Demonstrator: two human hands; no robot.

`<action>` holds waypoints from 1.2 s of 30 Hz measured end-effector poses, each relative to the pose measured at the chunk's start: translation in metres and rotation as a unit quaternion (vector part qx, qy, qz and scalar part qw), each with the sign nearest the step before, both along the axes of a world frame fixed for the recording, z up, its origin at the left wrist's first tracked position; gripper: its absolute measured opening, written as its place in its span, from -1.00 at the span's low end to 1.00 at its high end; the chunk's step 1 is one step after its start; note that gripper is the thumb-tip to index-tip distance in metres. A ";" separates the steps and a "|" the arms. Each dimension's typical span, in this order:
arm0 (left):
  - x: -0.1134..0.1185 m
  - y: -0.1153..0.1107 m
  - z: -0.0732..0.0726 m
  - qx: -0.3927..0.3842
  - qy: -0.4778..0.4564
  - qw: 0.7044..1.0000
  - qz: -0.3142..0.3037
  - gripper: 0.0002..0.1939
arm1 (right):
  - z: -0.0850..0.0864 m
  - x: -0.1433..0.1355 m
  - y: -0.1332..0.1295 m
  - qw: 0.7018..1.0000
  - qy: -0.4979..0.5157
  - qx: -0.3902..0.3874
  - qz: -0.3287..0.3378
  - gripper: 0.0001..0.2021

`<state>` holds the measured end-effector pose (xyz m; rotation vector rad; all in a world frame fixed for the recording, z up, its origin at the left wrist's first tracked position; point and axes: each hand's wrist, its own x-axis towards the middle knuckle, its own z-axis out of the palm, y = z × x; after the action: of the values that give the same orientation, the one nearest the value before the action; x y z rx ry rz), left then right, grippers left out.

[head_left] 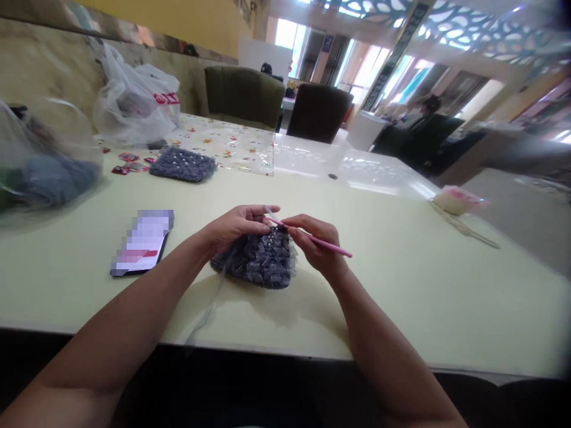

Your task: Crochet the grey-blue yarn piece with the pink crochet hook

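While in left hand (236, 227), ruffled piece (266, 261); alongside, right hand (319, 238) with hook (333, 246).

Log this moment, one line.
left hand: grips gray ruffled piece | right hand: holds pink hook at its upper edge | rest: phone, second gray piece, white plastic bag on table

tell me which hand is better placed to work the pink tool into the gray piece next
Right, most likely: the right hand grips the pink tool, with one end at the top edge of the gray ruffled piece. The left hand looks busy pinching that edge.
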<state>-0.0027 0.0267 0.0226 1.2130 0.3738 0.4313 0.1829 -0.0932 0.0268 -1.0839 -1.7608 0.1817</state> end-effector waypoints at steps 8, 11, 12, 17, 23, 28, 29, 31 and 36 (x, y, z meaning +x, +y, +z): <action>-0.006 0.009 0.004 0.037 0.020 0.999 -0.004 -0.39 | 0.009 0.011 -0.001 0.989 -0.043 -0.123 0.071 -0.75; -0.006 0.009 0.005 0.057 0.030 0.998 0.012 -0.37 | 0.007 0.011 0.000 0.989 -0.043 -0.122 0.069 -0.73; -0.006 0.009 0.005 0.069 0.033 0.997 0.017 -0.36 | 0.006 0.010 0.001 0.989 -0.046 -0.120 0.069 -0.73; -0.004 0.005 0.005 0.179 0.062 0.979 0.070 -0.30 | -0.002 0.005 0.005 0.990 -0.101 -0.094 0.020 -0.74; 0.012 -0.020 0.003 0.271 0.083 0.942 0.181 -0.28 | -0.023 -0.018 0.008 0.945 -0.272 -0.021 -0.182 -0.76; 0.014 -0.028 0.003 -0.016 0.038 0.991 0.130 -0.26 | -0.030 -0.032 0.007 0.886 -0.333 0.119 -0.299 -0.76; 0.012 -0.026 0.004 -0.057 0.036 0.993 0.095 -0.29 | -0.030 -0.031 0.007 0.887 -0.331 0.143 -0.287 -0.78; 0.007 -0.021 0.007 -0.101 0.026 0.994 0.031 -0.34 | -0.028 -0.025 0.007 0.897 -0.321 0.194 -0.235 -0.84; -0.003 -0.008 0.011 -0.106 -0.002 0.994 -0.010 -0.30 | -0.022 -0.009 0.009 0.936 -0.247 0.228 -0.106 -0.93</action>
<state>-0.0061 0.0186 0.0334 1.0089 0.3929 0.3667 0.1735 -0.0842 0.0046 -1.0123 -1.9656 -0.6578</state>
